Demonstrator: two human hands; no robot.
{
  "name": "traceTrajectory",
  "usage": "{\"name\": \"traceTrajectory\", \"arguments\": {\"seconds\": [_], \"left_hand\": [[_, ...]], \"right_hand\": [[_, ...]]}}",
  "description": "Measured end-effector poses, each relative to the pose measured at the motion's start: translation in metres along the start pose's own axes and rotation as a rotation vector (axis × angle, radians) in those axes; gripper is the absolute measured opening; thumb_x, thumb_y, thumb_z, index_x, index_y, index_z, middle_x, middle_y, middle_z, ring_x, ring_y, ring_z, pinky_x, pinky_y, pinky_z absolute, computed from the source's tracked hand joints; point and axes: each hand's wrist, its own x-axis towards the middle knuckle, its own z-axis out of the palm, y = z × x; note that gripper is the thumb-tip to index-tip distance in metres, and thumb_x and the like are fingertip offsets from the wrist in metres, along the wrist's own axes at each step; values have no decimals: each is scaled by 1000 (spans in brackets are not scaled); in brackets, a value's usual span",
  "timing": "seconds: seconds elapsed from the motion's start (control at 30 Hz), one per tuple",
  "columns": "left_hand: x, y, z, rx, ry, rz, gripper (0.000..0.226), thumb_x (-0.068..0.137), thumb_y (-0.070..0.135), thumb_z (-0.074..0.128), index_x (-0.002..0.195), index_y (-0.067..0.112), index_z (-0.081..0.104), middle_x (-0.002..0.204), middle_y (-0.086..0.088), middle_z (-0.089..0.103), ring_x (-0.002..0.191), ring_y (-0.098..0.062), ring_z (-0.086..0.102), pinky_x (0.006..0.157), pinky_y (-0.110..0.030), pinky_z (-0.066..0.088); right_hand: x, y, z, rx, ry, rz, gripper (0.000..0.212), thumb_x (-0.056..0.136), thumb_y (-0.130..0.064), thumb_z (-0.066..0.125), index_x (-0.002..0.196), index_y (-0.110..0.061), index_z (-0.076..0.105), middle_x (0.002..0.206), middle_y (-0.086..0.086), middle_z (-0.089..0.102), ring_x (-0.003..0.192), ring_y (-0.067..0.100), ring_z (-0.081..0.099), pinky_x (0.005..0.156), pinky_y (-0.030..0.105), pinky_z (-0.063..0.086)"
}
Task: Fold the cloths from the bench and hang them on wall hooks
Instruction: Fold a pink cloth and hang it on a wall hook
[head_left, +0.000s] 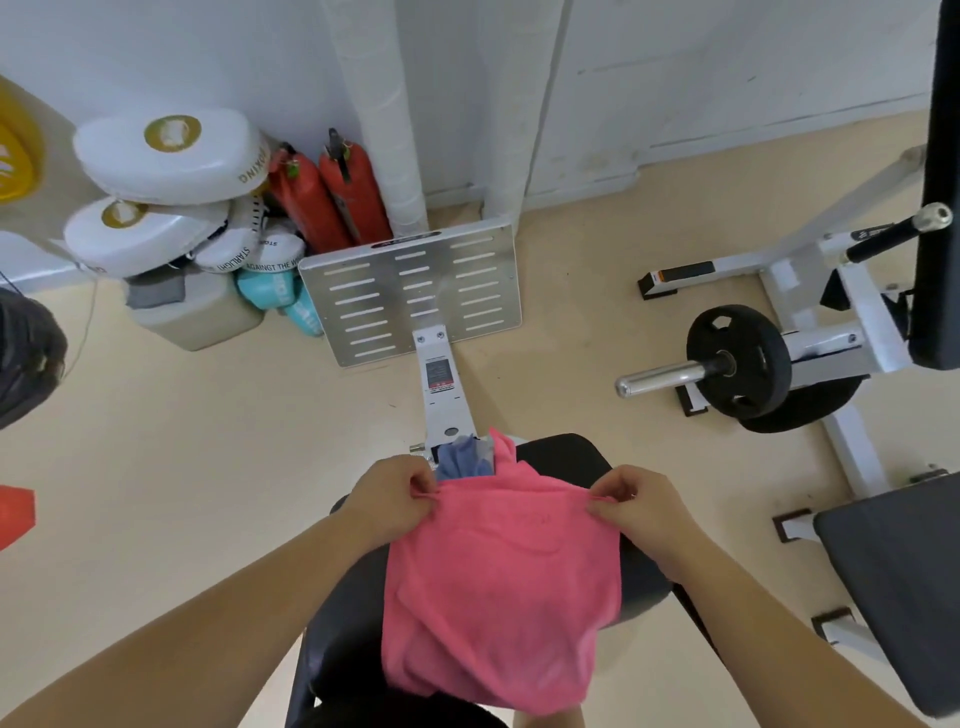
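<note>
A pink cloth (501, 587) hangs spread in front of me over the black padded bench (566, 454). My left hand (392, 493) pinches its top left corner and my right hand (636, 501) pinches its top right corner, so the top edge is stretched between them. A blue cloth (462, 457) lies crumpled on the bench just beyond the pink one, partly hidden by it. No wall hooks are in view.
A perforated metal footplate (410, 291) stands ahead at the bench's far end. White boxing pads (171, 156) and two red fire extinguishers (332, 192) sit in the corner at left. A barbell with a black weight plate (737, 361) and a white rack stand at right.
</note>
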Motion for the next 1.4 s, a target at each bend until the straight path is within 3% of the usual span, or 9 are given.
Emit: {"name": "traceTrajectory", "arguments": {"seconds": [0.23, 0.5, 0.67, 0.8, 0.97, 1.07, 1.13, 1.23, 1.4], "left_hand": [[-45, 11, -33, -197, 47, 16, 17, 76, 4, 84, 72, 18, 73, 73, 12, 73, 67, 7, 63, 64, -8, 48], [-130, 59, -58, -312, 79, 101, 16, 75, 13, 89, 74, 20, 76, 80, 1, 75, 70, -3, 65, 65, -13, 49], [-185, 106, -72, -287, 136, 216, 15, 76, 11, 89, 74, 16, 75, 75, -7, 74, 66, -8, 64, 62, -19, 51], [-203, 151, -100, -141, 257, 334, 17, 74, 15, 91, 74, 16, 74, 78, 1, 76, 68, -6, 67, 67, -22, 54], [-223, 181, -137, -17, 430, 439, 22, 73, 13, 91, 71, 18, 70, 75, 1, 74, 67, -7, 64, 64, -25, 50], [-235, 173, -140, 93, 481, 481, 28, 71, 25, 92, 74, 24, 65, 78, 12, 69, 70, 0, 60, 62, -22, 45], [-236, 156, -127, 165, 455, 486, 29, 73, 30, 90, 85, 31, 63, 82, 15, 68, 76, -1, 62, 66, -22, 48], [-227, 118, -95, 287, 381, 440, 28, 76, 29, 86, 96, 34, 67, 81, 15, 67, 75, -3, 62, 69, -22, 50], [-218, 40, -23, 415, 192, 358, 16, 77, 40, 77, 85, 27, 76, 80, 18, 63, 81, -12, 65, 71, -22, 45]], "right_hand": [[-55, 8, -31, 74, -204, 71, 12, 74, 2, 83, 80, -5, 76, 81, 16, 73, 75, 22, 70, 74, 39, 61], [-150, 2, -61, 240, 84, -157, 11, 80, -9, 84, 83, -20, 83, 88, 6, 79, 89, 38, 72, 83, 57, 59], [-218, 8, -98, 241, 192, -267, 16, 82, -8, 81, 79, -23, 83, 83, 4, 80, 83, 30, 73, 72, 44, 62], [-246, -10, -127, 24, 278, -446, 14, 87, -16, 78, 84, -30, 78, 82, -13, 78, 79, 2, 71, 76, 21, 54], [-263, -39, -151, -78, 346, -657, 34, 88, -22, 78, 115, -41, 69, 81, -6, 75, 82, 2, 70, 74, 8, 49], [-262, -40, -150, -338, 273, -675, 45, 96, -22, 68, 138, -35, 59, 104, -15, 72, 94, -2, 64, 86, 12, 48], [-254, -34, -137, -535, 185, -655, 32, 99, -25, 63, 130, -35, 65, 113, -20, 68, 98, -3, 61, 95, 21, 51], [-231, -12, -101, -753, 121, -604, 14, 99, -30, 60, 106, -31, 71, 102, -12, 71, 94, 7, 63, 88, 27, 53], [-194, 42, -40, -941, 9, -483, 23, 103, -29, 49, 116, -24, 67, 116, 0, 65, 108, 21, 61, 90, 31, 48]]}}
